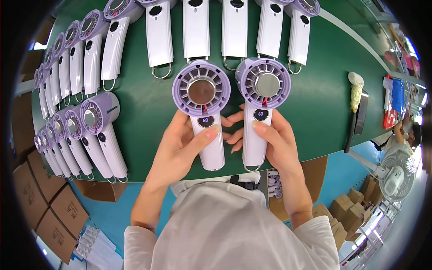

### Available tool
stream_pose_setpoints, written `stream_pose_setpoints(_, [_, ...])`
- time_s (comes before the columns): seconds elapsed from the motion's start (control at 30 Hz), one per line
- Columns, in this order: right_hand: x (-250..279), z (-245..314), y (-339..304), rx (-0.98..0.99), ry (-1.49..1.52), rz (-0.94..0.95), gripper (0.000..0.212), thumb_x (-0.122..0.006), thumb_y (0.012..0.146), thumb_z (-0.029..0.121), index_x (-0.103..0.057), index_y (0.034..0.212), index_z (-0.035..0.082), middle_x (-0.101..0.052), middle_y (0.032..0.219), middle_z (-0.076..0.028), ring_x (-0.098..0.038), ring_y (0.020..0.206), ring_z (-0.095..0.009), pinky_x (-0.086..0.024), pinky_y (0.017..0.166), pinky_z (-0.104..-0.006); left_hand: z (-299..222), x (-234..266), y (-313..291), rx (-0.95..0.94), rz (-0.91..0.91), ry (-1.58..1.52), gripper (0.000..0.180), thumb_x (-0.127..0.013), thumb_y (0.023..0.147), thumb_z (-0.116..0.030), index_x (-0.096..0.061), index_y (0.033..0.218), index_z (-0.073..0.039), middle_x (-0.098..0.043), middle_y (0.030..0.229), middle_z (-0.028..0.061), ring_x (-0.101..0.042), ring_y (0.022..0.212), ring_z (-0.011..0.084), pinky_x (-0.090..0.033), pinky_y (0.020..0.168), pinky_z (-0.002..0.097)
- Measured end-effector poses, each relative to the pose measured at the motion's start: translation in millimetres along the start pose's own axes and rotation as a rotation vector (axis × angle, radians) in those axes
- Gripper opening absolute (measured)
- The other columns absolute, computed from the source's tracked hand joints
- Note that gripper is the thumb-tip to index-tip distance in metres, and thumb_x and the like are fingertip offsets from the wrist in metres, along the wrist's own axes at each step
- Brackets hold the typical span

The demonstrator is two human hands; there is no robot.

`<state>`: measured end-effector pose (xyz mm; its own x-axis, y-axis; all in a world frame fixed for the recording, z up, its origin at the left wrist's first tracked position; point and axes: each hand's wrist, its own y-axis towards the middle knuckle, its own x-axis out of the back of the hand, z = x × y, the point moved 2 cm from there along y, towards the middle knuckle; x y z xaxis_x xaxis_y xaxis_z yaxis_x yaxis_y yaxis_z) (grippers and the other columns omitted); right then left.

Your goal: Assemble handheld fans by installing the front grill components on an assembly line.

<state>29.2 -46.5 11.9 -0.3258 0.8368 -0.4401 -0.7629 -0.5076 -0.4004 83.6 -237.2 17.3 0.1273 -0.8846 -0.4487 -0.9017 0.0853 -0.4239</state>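
Note:
My left hand (182, 141) is closed round the white handle of a handheld fan (211, 150) with a round lilac head. Its thumb lies beside the small dark display, which is lit. A second handheld fan (254, 148) of the same kind is gripped in my right hand (277, 137), thumb just under its lit display. Both fans are held side by side over the near part of the green table (148, 117), heads pointing away from me. A metal loop shows at the lower end of the right fan. The fingers behind the handles are partly hidden.
Rows of similar fans (159, 42) lie along the far side and the left (110, 150). At the right are a brush-like tool (355, 92) and a dark bar (361, 114). Cartons (67, 211) stand on the floor left; a floor fan (396, 175) stands right.

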Motion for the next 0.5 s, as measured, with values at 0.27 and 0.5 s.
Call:
stream_pose_setpoints(0.27, [3.7,1.9,-1.0,-0.040,0.023,0.037,0.035,-0.057,0.099,0.014,-0.048,0.127,-0.005,-0.065,0.118,-0.022,-0.071,0.086,-0.027,-0.061,0.076,-0.0395,2.2,1.8,2.0,-0.004,0.021,0.017,0.044,-0.059,0.098,-0.004,-0.041,0.138,-0.002,-0.065,0.119,0.0137,-0.066,0.105,0.0200,-0.054,0.091,0.0358])
stream_pose_setpoints(0.5, [4.4,0.1,-1.6,-0.013,-0.025,-0.001,0.048,-0.054,0.098,0.019,-0.042,0.135,-0.009,-0.063,0.117,-0.028,-0.071,0.083,-0.034,-0.060,0.077,-0.0449,1.9,0.1,2.5,0.001,0.011,0.000,0.040,-0.060,0.098,-0.007,-0.043,0.134,-0.002,-0.067,0.117,0.0129,-0.066,0.106,0.0177,-0.054,0.090,0.0342])
